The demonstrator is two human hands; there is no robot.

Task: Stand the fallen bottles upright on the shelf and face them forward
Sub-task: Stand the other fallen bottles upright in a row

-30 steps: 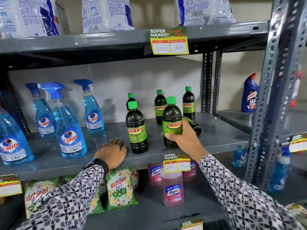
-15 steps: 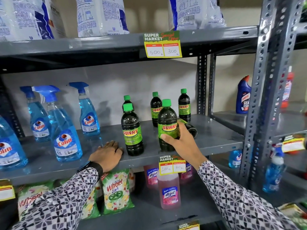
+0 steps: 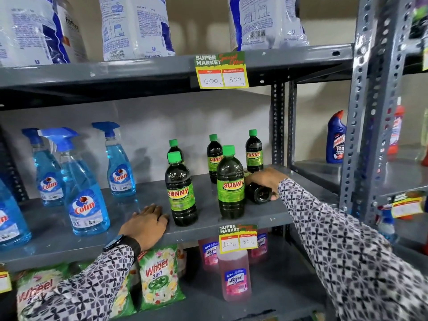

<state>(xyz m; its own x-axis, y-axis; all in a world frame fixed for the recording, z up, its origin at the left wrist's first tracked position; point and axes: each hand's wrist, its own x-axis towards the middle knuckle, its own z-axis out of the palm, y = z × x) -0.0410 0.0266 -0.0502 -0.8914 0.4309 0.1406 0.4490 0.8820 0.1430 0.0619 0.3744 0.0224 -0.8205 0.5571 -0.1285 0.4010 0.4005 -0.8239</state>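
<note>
Sunny bottles, dark with green caps and green labels, are standing on the grey metal middle shelf (image 3: pixel 69 230) of a slotted-angle rack in what looks like a small supermarket with pale walls. Two are standing at the front, the front left Sunny bottle (image 3: pixel 181 188) and the front right Sunny bottle (image 3: pixel 231 181), both with labels facing forward. Three more are standing upright behind them near the back wall. One fallen Sunny bottle (image 3: pixel 258 193) is lying on its side just right of the front right one, its dark base pointing toward the shelf edge.

The right hand (image 3: pixel 266 179) is lying over this fallen bottle, fingers wrapping around its body and the thumb showing under its base, so the hand is closing on it. The left hand (image 3: pixel 146 221) is resting flat on the shelf, fingers spread loosely and holding nothing, its fingertips just beside the base of the front left bottle. Both sleeves are patterned black and white, and a dark watch (image 3: pixel 120 242) is sitting on the left wrist.

Blue Colin spray bottles (image 3: pixel 85 200) are filling the left part of the same shelf. A yellow price tag (image 3: pixel 238 238) is hanging on the shelf edge below the front right bottle. White detergent bags (image 3: pixel 136 26) are sitting on the shelf above, and Wheel packets (image 3: pixel 159 276) and pink Lizol bottles (image 3: pixel 235 274) on the one below.
</note>
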